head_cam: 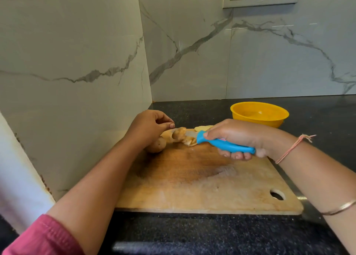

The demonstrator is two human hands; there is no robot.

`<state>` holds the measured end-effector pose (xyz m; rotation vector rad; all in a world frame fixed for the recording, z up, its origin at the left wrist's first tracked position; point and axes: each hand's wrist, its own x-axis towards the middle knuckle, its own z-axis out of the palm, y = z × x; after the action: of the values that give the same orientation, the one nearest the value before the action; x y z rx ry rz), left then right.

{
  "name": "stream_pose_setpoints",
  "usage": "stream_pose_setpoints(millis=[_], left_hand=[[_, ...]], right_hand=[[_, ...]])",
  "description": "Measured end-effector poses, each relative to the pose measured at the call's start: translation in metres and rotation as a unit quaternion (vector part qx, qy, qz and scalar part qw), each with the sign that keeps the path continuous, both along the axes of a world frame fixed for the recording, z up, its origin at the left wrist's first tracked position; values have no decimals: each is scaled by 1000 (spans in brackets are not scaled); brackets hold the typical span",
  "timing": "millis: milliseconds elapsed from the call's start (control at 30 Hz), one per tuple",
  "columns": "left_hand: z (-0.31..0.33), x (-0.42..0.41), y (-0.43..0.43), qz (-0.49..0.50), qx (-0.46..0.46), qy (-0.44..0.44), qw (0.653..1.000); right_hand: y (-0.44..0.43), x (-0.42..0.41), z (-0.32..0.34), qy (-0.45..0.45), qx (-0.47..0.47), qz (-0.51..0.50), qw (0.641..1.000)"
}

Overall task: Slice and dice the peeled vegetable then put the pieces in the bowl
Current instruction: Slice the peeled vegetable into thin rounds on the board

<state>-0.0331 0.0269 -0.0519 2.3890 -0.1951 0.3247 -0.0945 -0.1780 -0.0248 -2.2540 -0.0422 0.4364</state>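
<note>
Hiding most pale slices [200, 128], right hand [237, 137] grips knife [227, 146]

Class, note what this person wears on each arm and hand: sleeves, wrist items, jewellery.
The left arm has a rose-pink sleeve high up; the left hand is bare, no ring showing. The right hand is bare too. The right wrist carries a thin pinkish thread with a frayed knot; further up the forearm sits a slim copper-gold bangle.
</note>
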Motion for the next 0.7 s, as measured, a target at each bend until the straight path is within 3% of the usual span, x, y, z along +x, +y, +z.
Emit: stream_pose_setpoints(millis=[167, 433, 533, 700], left_hand=[[5, -4, 1, -42, -47, -22, 998], [4, -11, -1, -130, 174, -36, 975], [6, -17, -7, -191, 215, -26, 957], [7, -23, -17, -196, 227, -19, 954]], right_hand=[[-10, 2, 3, -42, 47, 10, 998], [-20, -2, 2, -16, -15, 88, 996], [-29, -4, 7, -6, -35, 100, 994], [-34, -9, 13, -26, -64, 107, 992]])
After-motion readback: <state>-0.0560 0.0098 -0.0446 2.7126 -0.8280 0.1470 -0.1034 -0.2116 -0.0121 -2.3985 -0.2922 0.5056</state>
